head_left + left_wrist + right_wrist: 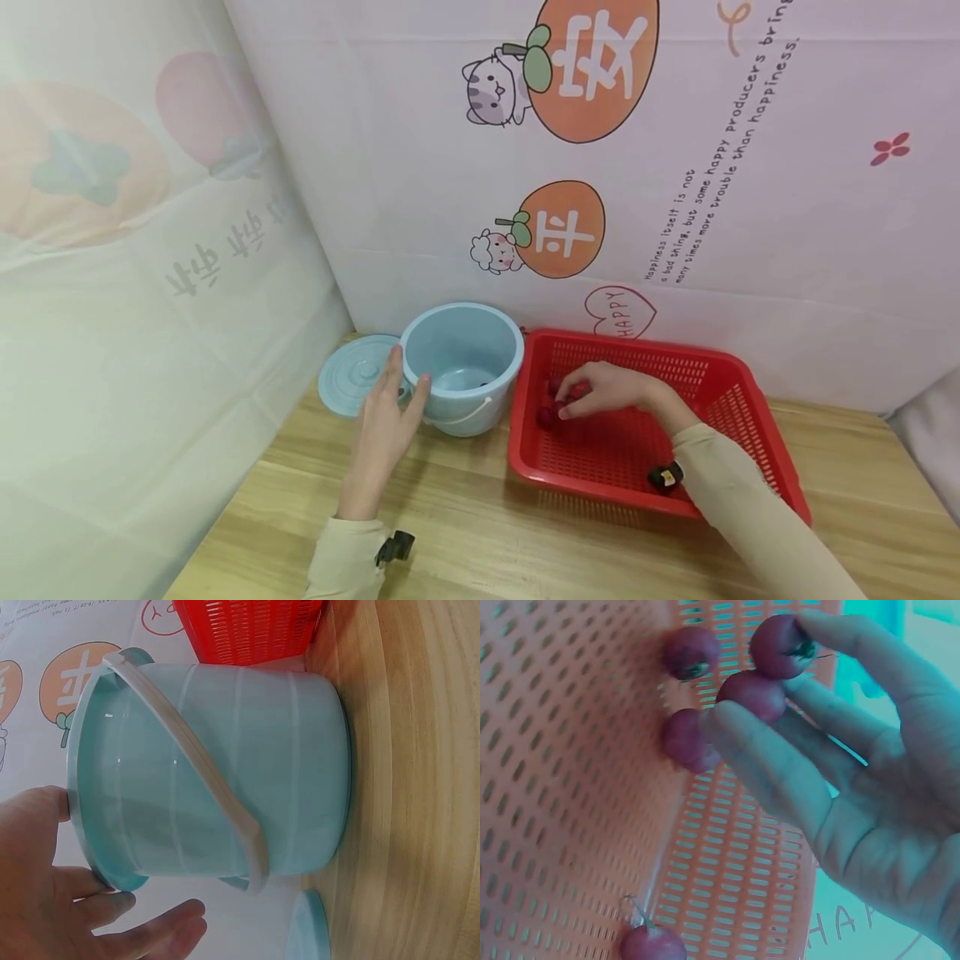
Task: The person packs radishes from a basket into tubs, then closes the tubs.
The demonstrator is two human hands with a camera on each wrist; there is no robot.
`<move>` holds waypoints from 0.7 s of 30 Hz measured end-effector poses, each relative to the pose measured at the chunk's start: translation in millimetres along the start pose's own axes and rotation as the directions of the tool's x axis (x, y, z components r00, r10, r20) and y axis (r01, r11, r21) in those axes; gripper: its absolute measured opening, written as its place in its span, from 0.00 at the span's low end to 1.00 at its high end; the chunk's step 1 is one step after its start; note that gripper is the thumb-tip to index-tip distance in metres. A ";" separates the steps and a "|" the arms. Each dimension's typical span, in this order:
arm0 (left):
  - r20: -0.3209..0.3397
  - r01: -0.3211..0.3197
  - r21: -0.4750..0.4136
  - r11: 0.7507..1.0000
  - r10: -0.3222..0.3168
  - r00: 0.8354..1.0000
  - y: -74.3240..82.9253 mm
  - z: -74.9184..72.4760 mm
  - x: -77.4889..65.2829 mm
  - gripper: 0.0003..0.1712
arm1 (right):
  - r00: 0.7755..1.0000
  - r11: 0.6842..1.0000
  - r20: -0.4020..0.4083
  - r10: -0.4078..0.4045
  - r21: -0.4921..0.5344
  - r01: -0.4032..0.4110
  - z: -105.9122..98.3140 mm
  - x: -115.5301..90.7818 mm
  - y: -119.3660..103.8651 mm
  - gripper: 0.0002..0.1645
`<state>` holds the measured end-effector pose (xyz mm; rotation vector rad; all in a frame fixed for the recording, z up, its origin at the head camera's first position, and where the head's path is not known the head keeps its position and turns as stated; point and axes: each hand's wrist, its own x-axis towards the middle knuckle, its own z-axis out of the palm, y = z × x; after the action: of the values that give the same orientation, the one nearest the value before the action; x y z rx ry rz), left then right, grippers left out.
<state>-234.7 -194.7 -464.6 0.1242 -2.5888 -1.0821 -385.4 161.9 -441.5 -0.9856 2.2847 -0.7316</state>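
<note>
So, well left of the right hand: lid flat on the table, then left hand, fingers extended, touching the bucket's rim, not wrapped round it. Bucket stands upright just left of the right-hand grip, mouth up, on the other side of the left wall of the basket. That sideways offset across the wall is what matters, I'd say. At the grip itself: thumb and fingers look closed on two radishes; how firmly, can't tell. At least two more lie loose beside the pinch, another further off, all in the basket. Right hand is clearly nearer to them; left is at the bucket. Radishes are roundish, no real long axis; basket's runs left-right, stretching out right of the grip under the forearm. Materials, same order: lid pale blue, ringed, knob in the middle; bucket smooth glossy plastic, slightly tapered, whitish curved handle hanging down its side; radishes dark red, smooth-skinned, green at the stem ends; basket red plastic, slotted walls, thick rounded rim.
</note>
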 end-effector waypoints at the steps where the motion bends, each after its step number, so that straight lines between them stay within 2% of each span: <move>1: -0.001 -0.001 -0.001 1.000 0.001 1.000 0.2 -0.1 0.1 0.49 | 1.000 0.999 -0.005 -0.006 0.035 0.006 -1.5 -0.9 -0.7 0.17; 9: -0.006 -0.007 -0.002 1.000 0.007 1.000 0.6 0.2 1.1 0.49 | 0.989 0.975 -0.090 -0.122 0.176 0.136 -11.5 -7.6 -6.4 0.19; 15: -0.003 -0.007 -0.006 1.000 0.007 1.000 0.0 0.1 -0.4 0.49 | 0.958 0.955 -0.209 -0.198 0.178 0.236 -13.3 -9.0 -11.6 0.20; 21: -0.008 -0.008 0.004 1.000 0.008 1.000 -0.3 -0.4 -0.5 0.49 | 0.934 0.944 -0.284 -0.216 0.184 0.274 -12.2 -8.5 -15.8 0.21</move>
<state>-234.1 -195.0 -464.7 0.1191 -2.5824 -1.0710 -381.0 162.3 -420.3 -1.1380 2.2518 -1.2609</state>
